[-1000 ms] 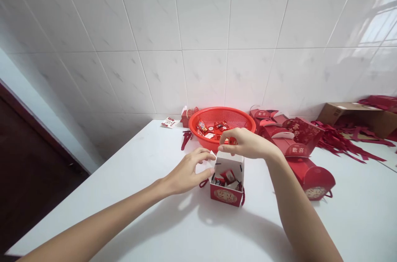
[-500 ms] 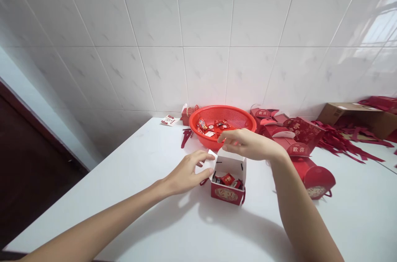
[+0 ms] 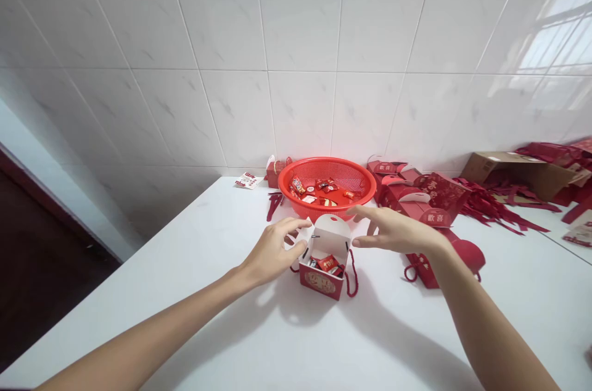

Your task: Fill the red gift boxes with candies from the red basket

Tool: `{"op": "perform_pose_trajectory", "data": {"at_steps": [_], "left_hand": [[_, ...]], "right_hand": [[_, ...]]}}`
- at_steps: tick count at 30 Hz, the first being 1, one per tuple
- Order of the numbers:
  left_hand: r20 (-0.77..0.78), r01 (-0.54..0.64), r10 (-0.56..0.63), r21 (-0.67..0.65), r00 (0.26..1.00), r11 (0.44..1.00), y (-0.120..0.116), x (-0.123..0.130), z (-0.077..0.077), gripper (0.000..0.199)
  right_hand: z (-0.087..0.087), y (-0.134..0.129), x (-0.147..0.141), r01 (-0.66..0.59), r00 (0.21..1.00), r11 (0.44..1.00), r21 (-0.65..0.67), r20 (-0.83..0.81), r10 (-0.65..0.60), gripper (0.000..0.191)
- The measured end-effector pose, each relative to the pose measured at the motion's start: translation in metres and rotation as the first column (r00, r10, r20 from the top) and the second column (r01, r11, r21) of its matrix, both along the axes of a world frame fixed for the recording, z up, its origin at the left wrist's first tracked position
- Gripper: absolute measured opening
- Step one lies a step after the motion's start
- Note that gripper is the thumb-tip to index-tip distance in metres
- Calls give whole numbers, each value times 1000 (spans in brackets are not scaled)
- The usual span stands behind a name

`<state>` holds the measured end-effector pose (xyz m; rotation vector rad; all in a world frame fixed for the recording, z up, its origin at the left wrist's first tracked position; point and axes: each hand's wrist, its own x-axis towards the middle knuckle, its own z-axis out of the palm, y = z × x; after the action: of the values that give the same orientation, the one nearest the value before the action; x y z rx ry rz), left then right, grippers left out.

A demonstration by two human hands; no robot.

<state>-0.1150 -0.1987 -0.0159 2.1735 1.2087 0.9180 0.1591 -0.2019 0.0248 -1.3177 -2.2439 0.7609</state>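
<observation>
A small red paper gift box [image 3: 322, 282] with a white inside stands upright on the table, its lid flaps open. Wrapped candies [image 3: 328, 264] lie in it, red ones on top. My left hand [image 3: 272, 250] is at the box's left flap, thumb and fingers around its edge. To the right of the raised back flap hovers my right hand [image 3: 393, 232], fingers apart and holding nothing. From the box's right side hangs a dark red cord handle [image 3: 354, 280] in a loop.
Behind the box is a red plastic basket [image 3: 365, 187] with several candies. Red gift boxes [image 3: 428, 267] stand to the right. Farther right are red ribbons [image 3: 490, 206] and a cardboard box [image 3: 511, 163]. A printed card [image 3: 248, 180] lies near the wall.
My right hand has moved from above the open box to its right side. The right cord now loops outward. My left hand stays at the left flap; the view has shifted slightly.
</observation>
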Motion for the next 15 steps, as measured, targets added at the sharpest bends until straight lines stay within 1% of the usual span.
{"op": "perform_pose_trajectory", "data": {"at_steps": [3,5,7,9,12,15], "left_hand": [[54,56,-56,2,997,998,-3,1,1,43],[57,106,-104,-23,993,994,-6,2,0,50],[22,158,-157,-70,987,985,-9,2,0,56],[-27,208,-212,-107,977,972,-11,1,0,57],[-73,292,-301,-114,951,950,-11,-1,2,53],[-88,343,-351,-88,932,935,-8,-3,2,48]], "right_hand": [[-25,-4,-9,100,992,995,-5,-75,-100,44],[-44,-5,-15,153,980,988,-22,-126,-154,48],[-61,-4,-21,162,968,987,-1,-193,-159,48],[-75,-2,-24,178,951,983,46,-266,-160,49],[-89,-1,-27,224,911,969,109,-376,-168,51],[-94,-5,-30,235,871,956,176,-474,-127,48]]}}
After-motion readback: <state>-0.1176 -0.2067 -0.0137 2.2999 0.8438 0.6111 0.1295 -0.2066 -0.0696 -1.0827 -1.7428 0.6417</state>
